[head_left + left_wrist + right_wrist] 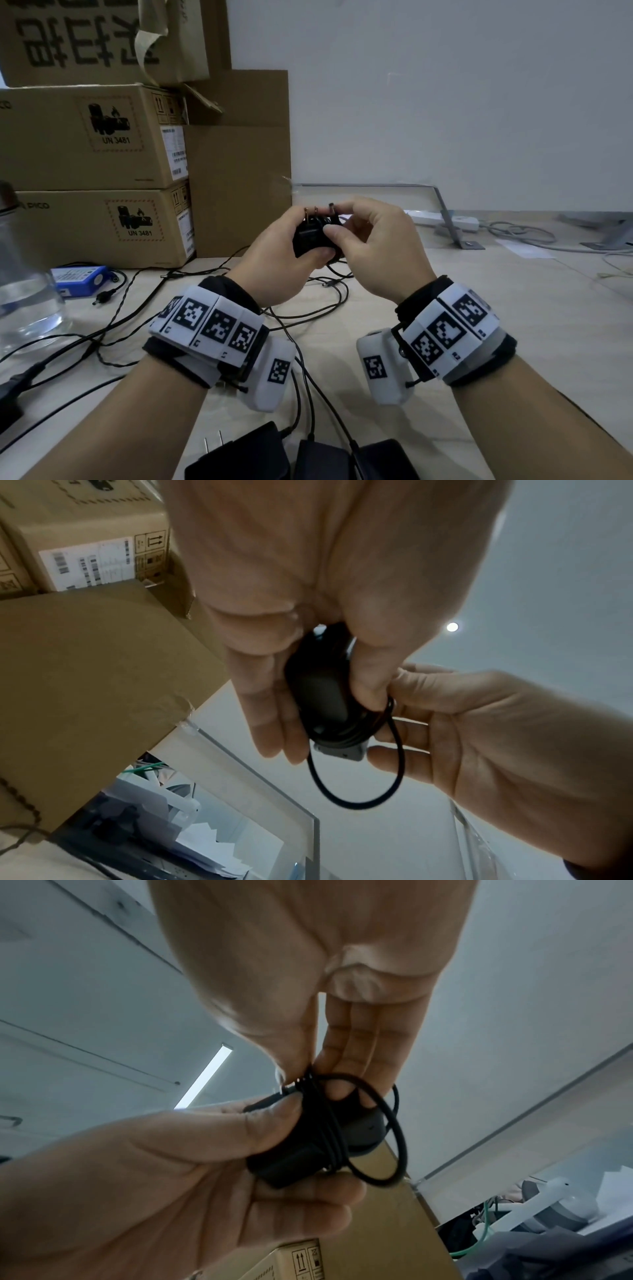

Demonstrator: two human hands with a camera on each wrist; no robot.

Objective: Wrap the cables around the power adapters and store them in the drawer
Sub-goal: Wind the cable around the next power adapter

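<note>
Black adapter (pixel 310 240), black cable (pixel 356 791).

The power adapters (pixel 260 455) at the head view's bottom edge are cut off, perhaps three.

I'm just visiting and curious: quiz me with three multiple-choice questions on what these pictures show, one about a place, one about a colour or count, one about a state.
1. Where is the power adapter being worked on?
A. flat on the desk
B. held up in both hands
C. on the cardboard boxes

2. What colour is the small pack lying by the lower cardboard box?
A. blue
B. red
C. yellow

3. How is the cable on the held adapter?
A. hanging fully unwound
B. cut in two
C. coiled round it, one loose loop out

Answers: 1 B, the left hand grips it and the right hand pinches the cable; 2 A, its casing is blue; 3 C, the right wrist view shows turns plus a loop.
</note>
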